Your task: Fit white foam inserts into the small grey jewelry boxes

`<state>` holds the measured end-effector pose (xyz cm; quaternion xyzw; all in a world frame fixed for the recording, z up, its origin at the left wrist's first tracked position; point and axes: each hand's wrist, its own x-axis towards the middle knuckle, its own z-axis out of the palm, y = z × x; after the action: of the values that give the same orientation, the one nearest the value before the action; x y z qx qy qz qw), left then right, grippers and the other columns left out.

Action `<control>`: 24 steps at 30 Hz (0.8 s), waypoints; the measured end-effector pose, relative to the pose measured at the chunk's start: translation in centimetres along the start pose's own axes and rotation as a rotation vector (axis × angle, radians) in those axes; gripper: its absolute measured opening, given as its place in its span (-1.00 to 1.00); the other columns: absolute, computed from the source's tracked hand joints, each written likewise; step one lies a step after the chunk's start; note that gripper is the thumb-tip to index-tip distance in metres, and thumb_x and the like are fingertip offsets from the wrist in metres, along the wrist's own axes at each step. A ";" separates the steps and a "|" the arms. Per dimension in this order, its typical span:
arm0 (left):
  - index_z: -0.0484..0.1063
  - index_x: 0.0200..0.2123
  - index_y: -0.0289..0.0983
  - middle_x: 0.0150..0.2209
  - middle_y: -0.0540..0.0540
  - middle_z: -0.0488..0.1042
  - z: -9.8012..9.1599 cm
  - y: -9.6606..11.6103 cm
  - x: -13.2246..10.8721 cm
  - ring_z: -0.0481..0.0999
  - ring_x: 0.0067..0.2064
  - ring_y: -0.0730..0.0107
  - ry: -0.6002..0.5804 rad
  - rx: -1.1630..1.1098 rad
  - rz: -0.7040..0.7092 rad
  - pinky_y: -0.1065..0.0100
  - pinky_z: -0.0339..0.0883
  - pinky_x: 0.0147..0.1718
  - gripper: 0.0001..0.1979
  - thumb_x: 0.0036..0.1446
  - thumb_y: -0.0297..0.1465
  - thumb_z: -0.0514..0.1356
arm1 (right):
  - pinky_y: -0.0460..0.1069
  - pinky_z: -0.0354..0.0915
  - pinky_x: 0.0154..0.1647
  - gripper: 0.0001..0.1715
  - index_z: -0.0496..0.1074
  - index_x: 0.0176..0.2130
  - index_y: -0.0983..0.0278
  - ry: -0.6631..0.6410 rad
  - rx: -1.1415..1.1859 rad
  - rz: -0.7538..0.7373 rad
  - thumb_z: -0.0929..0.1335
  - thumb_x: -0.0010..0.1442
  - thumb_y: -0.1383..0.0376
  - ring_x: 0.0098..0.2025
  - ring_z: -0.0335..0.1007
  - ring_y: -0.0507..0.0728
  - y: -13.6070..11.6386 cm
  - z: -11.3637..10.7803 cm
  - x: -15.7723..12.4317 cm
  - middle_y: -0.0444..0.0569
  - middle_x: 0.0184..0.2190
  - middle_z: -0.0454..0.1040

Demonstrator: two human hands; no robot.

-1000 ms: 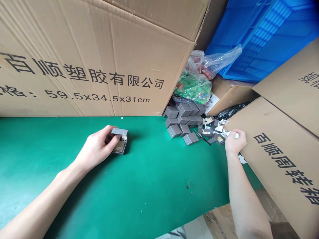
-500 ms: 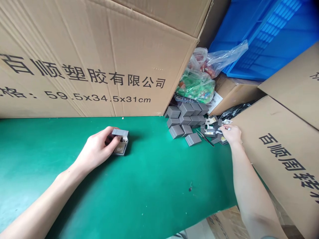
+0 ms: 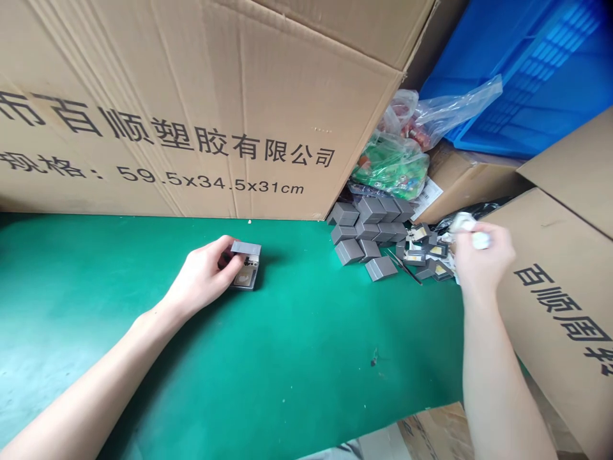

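Note:
My left hand [image 3: 207, 268] is closed around a small grey box [image 3: 248, 268] on the green tabletop. The box's lid is raised, and a pale inside with a round shape shows past my thumb. Over at the right, my right hand [image 3: 486, 255] is closed on a crumpled white wad [image 3: 463, 222], perhaps tissue or cloth; part of it pokes out between the fingers. Just left of that hand lie several opened grey boxes [image 3: 414, 255] with light insides. Stacked beside them are several shut grey boxes [image 3: 382, 268]. A thin dark tool [image 3: 405, 267] rests between the two groups.
A large cardboard carton [image 3: 201, 115] walls off the back of the green table [image 3: 306, 358]. Another carton [image 3: 565, 275] borders the right side. Behind the boxes are plastic bags [image 3: 397, 163] with green and red contents, and a blue crate [image 3: 517, 76].
My right hand has lifted up from the opened boxes and moved right, with the white wad now in it. My left hand still holds the grey box. The whole view has shifted slightly.

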<state>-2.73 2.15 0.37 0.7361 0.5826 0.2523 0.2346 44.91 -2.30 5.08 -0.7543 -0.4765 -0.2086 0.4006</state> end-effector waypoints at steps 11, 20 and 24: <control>0.24 -0.22 -0.15 -0.25 -0.01 0.62 -0.3 0.8 -0.5 0.60 -0.34 0.26 -0.038 -0.633 -0.234 0.34 0.44 -0.40 -0.72 0.11 -0.17 0.23 | 0.09 0.44 0.04 -0.80 0.48 -0.08 0.17 -1.051 0.558 -0.693 0.40 0.27 0.36 0.03 0.44 0.18 -19.1 2.1 -13.8 0.01 0.01 0.46; 0.35 -0.13 -0.18 -0.23 -0.04 0.58 0.2 1.0 -0.6 0.59 -0.20 0.25 -0.020 -0.773 -0.232 0.31 0.48 -0.27 -0.69 0.18 -0.12 0.23 | 0.11 0.46 0.11 -0.41 0.22 0.35 0.12 -0.958 0.812 -0.239 0.29 0.38 0.26 0.11 0.48 0.17 -15.1 4.9 -14.0 0.09 0.23 0.36; 0.44 0.02 -0.21 -0.06 -0.13 0.59 0.2 0.5 -0.4 0.57 -0.05 0.16 -0.011 -0.750 -0.216 0.22 0.49 -0.08 -0.59 0.18 -0.13 0.23 | 0.09 0.49 0.02 -0.38 0.27 0.26 0.17 -0.893 0.956 0.040 0.41 0.26 0.21 0.03 0.54 0.17 -14.9 5.5 -14.0 0.03 0.00 0.48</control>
<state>-2.32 1.66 0.53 0.5349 0.5228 0.4176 0.5159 24.94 -2.21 -1.88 -0.5160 -0.6231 0.3671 0.4590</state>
